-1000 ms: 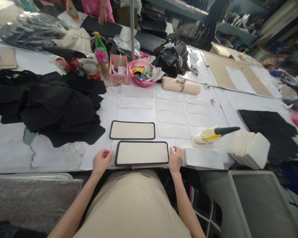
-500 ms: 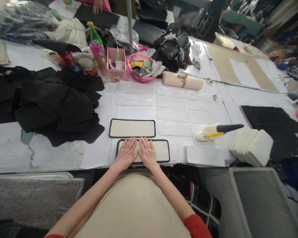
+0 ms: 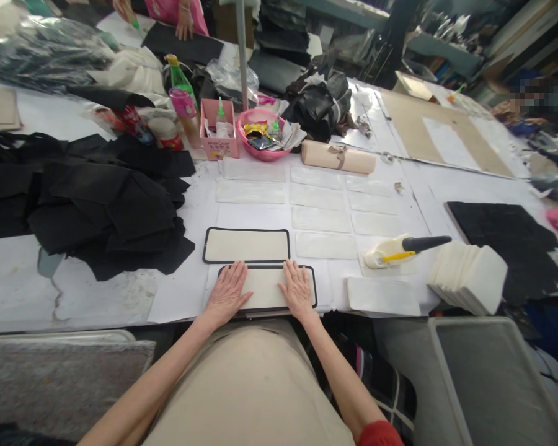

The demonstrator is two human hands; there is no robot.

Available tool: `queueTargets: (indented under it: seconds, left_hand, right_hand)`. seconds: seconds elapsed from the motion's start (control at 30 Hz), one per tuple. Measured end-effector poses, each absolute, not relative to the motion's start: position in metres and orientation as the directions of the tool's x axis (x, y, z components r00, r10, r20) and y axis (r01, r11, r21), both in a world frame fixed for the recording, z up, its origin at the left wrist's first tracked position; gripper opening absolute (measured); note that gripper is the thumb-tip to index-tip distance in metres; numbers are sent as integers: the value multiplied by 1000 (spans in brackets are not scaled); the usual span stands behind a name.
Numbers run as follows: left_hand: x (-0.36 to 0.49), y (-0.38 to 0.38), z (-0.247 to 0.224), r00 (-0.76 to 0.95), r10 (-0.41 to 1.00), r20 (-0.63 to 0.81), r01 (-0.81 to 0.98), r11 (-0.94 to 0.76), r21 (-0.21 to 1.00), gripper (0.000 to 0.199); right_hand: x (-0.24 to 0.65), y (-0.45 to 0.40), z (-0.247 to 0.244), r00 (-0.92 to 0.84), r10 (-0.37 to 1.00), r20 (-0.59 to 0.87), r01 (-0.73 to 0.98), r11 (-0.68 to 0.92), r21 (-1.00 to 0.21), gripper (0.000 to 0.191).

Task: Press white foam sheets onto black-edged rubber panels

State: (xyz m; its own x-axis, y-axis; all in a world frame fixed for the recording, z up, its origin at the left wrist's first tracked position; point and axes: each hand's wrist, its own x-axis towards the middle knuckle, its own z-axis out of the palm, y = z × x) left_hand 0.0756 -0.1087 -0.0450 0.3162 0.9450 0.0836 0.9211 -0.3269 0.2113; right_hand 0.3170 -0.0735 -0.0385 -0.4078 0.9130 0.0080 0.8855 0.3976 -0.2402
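Note:
A cream rectangular panel with a black border [image 3: 266,288] lies at the table's front edge. My left hand [image 3: 226,296] rests flat on its left end, fingers extended. On its right part lies my right hand [image 3: 298,290], palm down with the fingers a little apart. Cream surface shows between the two hands. Just behind them is a second black-bordered panel [image 3: 246,245], untouched. Several pale translucent strips [image 3: 325,245] are laid out in rows behind and to the right.
Black cut pieces [image 3: 106,204] are heaped at left. A glue container [image 3: 385,254] with a black-handled brush, a strip stack [image 3: 381,295] and white pads [image 3: 467,275] sit at right. Farther back are a pink basket [image 3: 265,153], a pink box [image 3: 219,147] and another person's hand [image 3: 185,23].
My hands have slid apart across the front panel, the left one to the left and the right one to the right. The view has shifted slightly, and more of the other person's arms shows.

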Motion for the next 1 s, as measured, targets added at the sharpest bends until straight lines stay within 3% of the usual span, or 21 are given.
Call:
queueTargets:
  seconds: [0.6,0.83,1.0]
  left_hand:
    - [73,-110,-47,322,944,72,920,-330,211,70]
    - [72,-111,-48,321,942,92,920,-334,206,69]
    - [73,-109,-52,326,941,97,916,-339,216,69]
  right_hand:
    - [345,-68,-49,-426,905,-7,882,413,-226,66]
    - [320,-74,-37,-576,816,47,786,568,-245,68]
    - [311,-75,-41,-594,804,34,772,581,-257,68]
